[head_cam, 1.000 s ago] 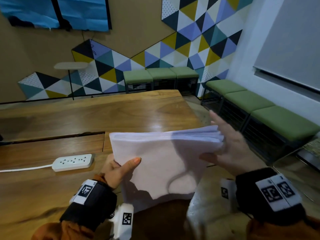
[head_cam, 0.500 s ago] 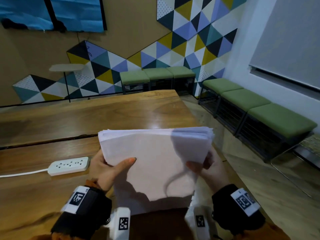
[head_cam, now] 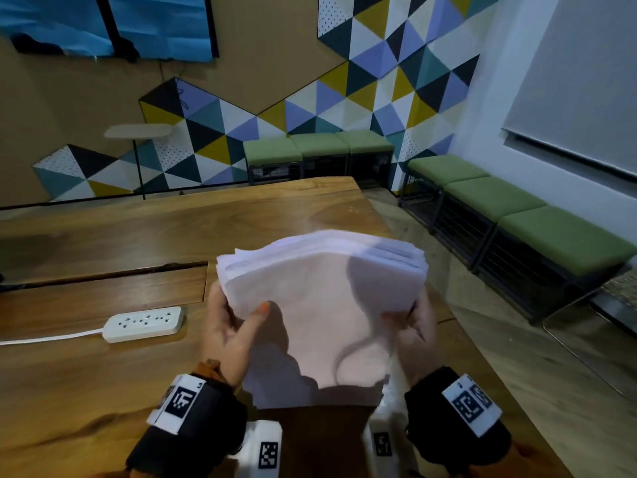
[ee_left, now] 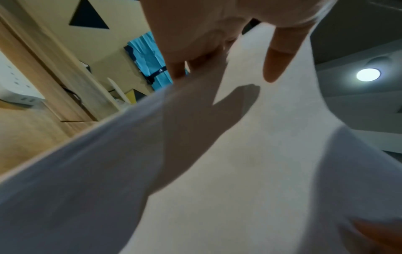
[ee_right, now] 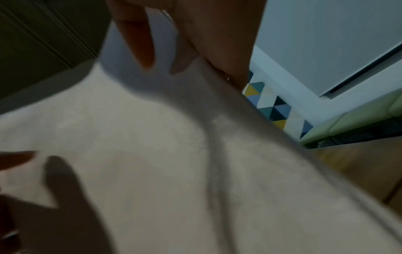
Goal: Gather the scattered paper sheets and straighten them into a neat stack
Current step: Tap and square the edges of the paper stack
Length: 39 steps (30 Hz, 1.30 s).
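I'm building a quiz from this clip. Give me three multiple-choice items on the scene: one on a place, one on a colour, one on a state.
1. Where is the power strip?
A. on the wooden table, left of the paper stack
B. on a bench
C. on the floor

2. What colour are the bench cushions?
A. blue
B. green
C. red

3. How is the paper stack held?
A. lying flat, untouched
B. in one hand only
C. between both hands, top edges still fanned

Answers: 1 A, it lies on the wood. 2 B, all are green. 3 C, the left hand and right hand grip its sides.
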Each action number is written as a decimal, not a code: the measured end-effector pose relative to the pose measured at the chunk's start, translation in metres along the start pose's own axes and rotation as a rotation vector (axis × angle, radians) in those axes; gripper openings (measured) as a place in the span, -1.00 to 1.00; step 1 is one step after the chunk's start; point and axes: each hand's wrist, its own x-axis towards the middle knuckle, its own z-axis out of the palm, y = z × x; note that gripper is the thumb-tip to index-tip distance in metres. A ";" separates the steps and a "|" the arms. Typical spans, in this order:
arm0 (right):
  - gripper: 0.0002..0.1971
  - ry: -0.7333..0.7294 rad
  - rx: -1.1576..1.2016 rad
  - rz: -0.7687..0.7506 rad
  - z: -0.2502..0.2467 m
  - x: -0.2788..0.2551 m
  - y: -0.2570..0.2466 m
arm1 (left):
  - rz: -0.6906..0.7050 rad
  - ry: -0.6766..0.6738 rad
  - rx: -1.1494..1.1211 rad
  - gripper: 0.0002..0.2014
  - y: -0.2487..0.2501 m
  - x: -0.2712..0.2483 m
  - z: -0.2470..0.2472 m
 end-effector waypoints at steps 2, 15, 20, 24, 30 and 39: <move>-0.57 0.052 -0.019 -0.034 0.005 -0.001 -0.002 | 0.001 0.010 -0.005 -0.40 0.000 -0.001 0.003; -0.63 0.056 -0.058 0.005 0.010 -0.009 0.001 | -0.058 0.031 0.101 -0.59 0.004 -0.001 0.008; -0.29 0.075 -0.101 0.014 0.003 -0.014 0.008 | -0.087 -0.018 0.120 -0.28 -0.006 -0.007 -0.002; -0.02 0.191 -0.258 -0.244 0.014 -0.007 -0.022 | -0.047 -0.003 0.130 -0.33 0.000 -0.001 -0.003; -0.33 0.162 -0.663 -0.371 0.014 0.001 -0.042 | -0.042 -0.050 0.203 -0.14 0.006 0.007 -0.008; -0.32 0.191 -0.590 -0.345 0.013 -0.006 -0.043 | 0.019 0.013 0.388 0.13 0.025 0.004 -0.003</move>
